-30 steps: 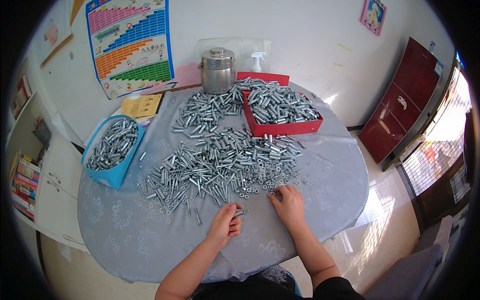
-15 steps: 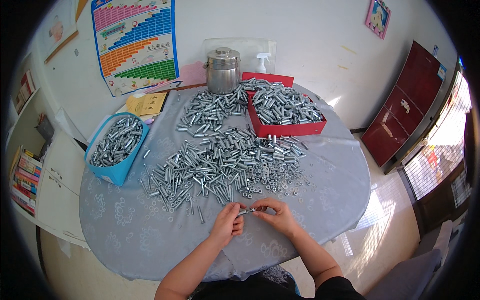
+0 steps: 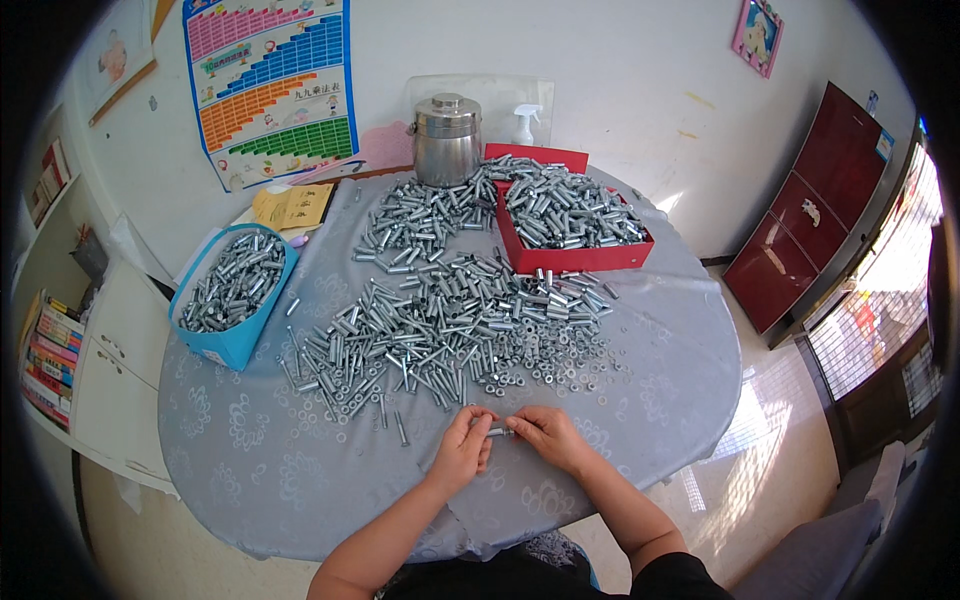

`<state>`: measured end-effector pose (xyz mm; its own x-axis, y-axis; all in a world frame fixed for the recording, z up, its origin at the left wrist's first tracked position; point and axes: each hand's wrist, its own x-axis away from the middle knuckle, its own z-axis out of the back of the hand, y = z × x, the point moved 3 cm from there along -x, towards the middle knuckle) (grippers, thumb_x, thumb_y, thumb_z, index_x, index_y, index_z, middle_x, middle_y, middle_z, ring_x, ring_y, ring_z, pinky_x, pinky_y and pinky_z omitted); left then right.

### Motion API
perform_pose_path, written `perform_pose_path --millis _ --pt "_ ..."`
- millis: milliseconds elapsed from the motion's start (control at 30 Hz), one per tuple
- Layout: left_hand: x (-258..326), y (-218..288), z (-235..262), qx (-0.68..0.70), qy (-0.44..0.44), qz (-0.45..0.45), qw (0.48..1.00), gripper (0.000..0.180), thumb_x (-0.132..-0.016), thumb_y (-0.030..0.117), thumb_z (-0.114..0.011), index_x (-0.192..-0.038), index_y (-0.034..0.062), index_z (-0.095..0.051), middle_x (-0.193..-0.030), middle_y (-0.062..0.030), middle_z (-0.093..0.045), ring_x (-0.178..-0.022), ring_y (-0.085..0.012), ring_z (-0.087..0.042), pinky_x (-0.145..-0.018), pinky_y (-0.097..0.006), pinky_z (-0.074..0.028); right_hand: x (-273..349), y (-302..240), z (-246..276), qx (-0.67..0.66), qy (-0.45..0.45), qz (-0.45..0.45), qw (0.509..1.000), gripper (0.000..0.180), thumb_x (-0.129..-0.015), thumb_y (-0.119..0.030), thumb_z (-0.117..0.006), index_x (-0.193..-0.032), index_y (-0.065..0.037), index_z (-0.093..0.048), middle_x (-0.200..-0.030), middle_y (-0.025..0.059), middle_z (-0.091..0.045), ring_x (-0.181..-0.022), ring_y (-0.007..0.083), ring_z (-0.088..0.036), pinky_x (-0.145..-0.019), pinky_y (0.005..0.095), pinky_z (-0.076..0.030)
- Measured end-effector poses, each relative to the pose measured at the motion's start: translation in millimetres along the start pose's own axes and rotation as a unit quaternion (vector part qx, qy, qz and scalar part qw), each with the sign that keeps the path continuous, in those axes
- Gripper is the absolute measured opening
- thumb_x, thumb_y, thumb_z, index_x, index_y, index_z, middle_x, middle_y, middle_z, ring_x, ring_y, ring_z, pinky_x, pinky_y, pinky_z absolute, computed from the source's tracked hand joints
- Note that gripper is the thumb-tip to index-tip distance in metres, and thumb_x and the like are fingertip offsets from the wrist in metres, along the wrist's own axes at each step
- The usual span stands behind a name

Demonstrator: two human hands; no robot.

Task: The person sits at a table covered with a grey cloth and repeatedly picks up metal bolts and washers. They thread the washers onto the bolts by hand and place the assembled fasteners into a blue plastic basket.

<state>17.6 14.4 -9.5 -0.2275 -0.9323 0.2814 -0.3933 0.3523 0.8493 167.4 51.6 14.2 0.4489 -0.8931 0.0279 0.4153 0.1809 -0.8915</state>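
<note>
Between my two hands, at the near side of the table, is a silvery expansion bolt [image 3: 498,432]. My left hand [image 3: 460,450] is closed around one end, fingers curled. At its other end, my right hand [image 3: 548,437] pinches with thumb and fingers; the fingers hide whatever small part sits there. Just beyond my hands spreads a loose pile of bolts [image 3: 440,365], with metal sleeves [image 3: 440,300] behind it. Washers and nuts [image 3: 560,365] lie at the pile's right side. One single bolt [image 3: 401,428] rests left of my left hand.
A blue tub [image 3: 230,352] of assembled bolts stands at the left. Behind the piles, a red box [image 3: 585,261] overflows with more of them. A steel pot [image 3: 446,150] and a white spray bottle [image 3: 525,125] are at the back. Grey cloth covers the table [image 3: 300,490].
My right-hand fingers have shifted their pinch at the bolt's end and curled in more. The bolt now lies more level. The left hand stays in nearly the same place.
</note>
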Motion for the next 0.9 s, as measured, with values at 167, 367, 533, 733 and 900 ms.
perform_pose_path --millis 167,367,533,733,900 --pt "0.1 1.1 -1.0 0.017 0.001 -0.005 1.0 0.015 -0.093 0.026 -0.042 -0.097 0.0116 -0.044 -0.056 0.0044 -0.031 -0.042 -0.0029 -0.025 -0.037 -0.019 -0.022 2.4 8.8 -5.5 -0.089 0.04 -0.014 0.995 0.026 -0.088 -0.022 -0.051 -0.087 0.002 -0.061 -0.067 0.007 -0.059 -0.063 0.0146 -0.055 -0.06 0.0277 -0.045" --pt "1.1 5.7 5.2 0.072 0.046 0.001 0.996 0.02 -0.093 0.03 -0.042 -0.098 0.0111 -0.043 -0.057 0.0045 -0.029 -0.044 -0.0036 -0.024 -0.039 -0.019 -0.022 2.8 9.6 -2.2 -0.073 -0.021 0.025 0.997 0.027 -0.091 -0.023 -0.046 -0.096 0.0 -0.06 -0.072 0.0061 -0.06 -0.068 0.0152 -0.056 -0.064 0.0276 -0.045" --pt "-1.0 4.1 8.7 0.078 0.041 -0.004 0.996 0.021 -0.093 0.031 -0.042 -0.099 0.0112 -0.043 -0.059 0.0041 -0.03 -0.044 -0.0042 -0.025 -0.039 -0.019 -0.023 4.6 0.2 -2.2 -0.083 0.013 0.019 0.996 0.027 -0.09 -0.025 -0.047 -0.097 -0.003 -0.061 -0.074 0.0052 -0.06 -0.068 0.0154 -0.055 -0.064 0.0272 -0.044" --pt "-1.1 7.0 7.3 0.08 0.046 -0.01 0.996 0.021 -0.093 0.031 -0.041 -0.1 0.0112 -0.043 -0.059 0.0038 -0.03 -0.045 -0.0045 -0.025 -0.039 -0.02 -0.024 4.5 6.4 -3.4 -0.08 0.005 0.004 0.997 0.029 -0.089 -0.029 -0.048 -0.089 -0.003 -0.063 -0.071 0.0048 -0.06 -0.065 0.0135 -0.053 -0.063 0.0272 -0.043" --pt "-2.9 12.1 13.7 0.105 0.071 -0.054 0.99 0.018 -0.093 0.028 -0.042 -0.098 0.0108 -0.044 -0.059 0.0032 -0.031 -0.045 -0.0054 -0.026 -0.039 -0.02 -0.024 4.4 10.8 -7.3 -0.097 -0.051 -0.013 0.994 0.031 -0.09 -0.027 -0.048 -0.082 -0.002 -0.064 -0.066 0.0036 -0.058 -0.062 0.0112 -0.052 -0.058 0.0257 -0.042"
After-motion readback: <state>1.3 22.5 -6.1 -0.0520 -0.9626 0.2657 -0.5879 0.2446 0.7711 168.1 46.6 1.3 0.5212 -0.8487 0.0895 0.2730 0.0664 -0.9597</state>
